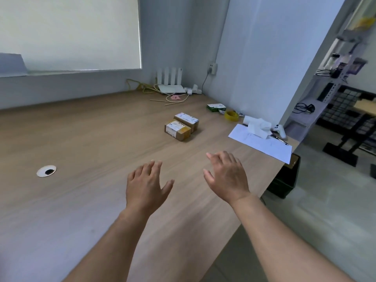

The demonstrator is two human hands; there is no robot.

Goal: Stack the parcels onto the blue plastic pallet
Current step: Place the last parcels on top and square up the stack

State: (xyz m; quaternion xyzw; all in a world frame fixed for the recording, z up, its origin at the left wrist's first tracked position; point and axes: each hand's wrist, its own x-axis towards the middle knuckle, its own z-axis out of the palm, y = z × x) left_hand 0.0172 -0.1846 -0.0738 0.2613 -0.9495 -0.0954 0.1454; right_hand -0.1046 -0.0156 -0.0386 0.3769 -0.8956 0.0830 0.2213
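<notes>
On wooden desk (85, 139), two parcels (181, 126); corner clutter perhaps a router (172, 82).

You face two brown parcels (181, 126) with white and yellow labels on a light wood-grain table (85, 139), near a yellow tape roll (232, 115).

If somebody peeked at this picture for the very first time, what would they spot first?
Probably the two bare hands, left hand and right hand, spread open and empty above the wooden desk. Next, two small brown parcels sitting side by side, touching, farther back on the desk. To the right, a white sheet of paper hangs over the desk's edge.
</notes>
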